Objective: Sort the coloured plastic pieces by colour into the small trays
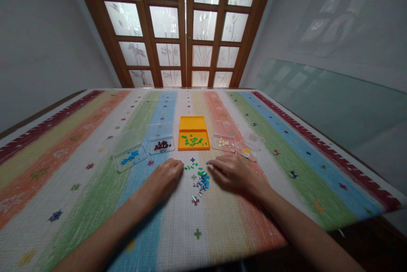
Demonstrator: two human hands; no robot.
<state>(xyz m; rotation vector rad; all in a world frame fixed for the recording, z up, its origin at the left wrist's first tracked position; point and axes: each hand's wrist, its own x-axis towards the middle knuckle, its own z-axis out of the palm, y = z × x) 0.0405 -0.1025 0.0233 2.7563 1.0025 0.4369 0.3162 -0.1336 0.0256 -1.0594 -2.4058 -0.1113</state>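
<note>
My right hand (230,171) is closed in a pinch, with a small blue piece (207,162) at its fingertips. My left hand (169,173) rests on the cloth with its fingers curled; whatever may be inside them is hidden. Between the hands lies a loose pile of small blue, green and pale purple pieces (203,181), like tiny building bricks. A few green pieces (190,167) are scattered just right of my left hand. Beyond them an open orange case (193,123) holds several green pieces (193,140).
Left of the case stand clear boxes with blue pieces (129,157) and brown pieces (162,145). To its right are boxes with cream pieces (224,142) and yellow pieces (246,151). A striped tablecloth (104,187) covers the table. Glazed wooden doors (187,30) stand behind it.
</note>
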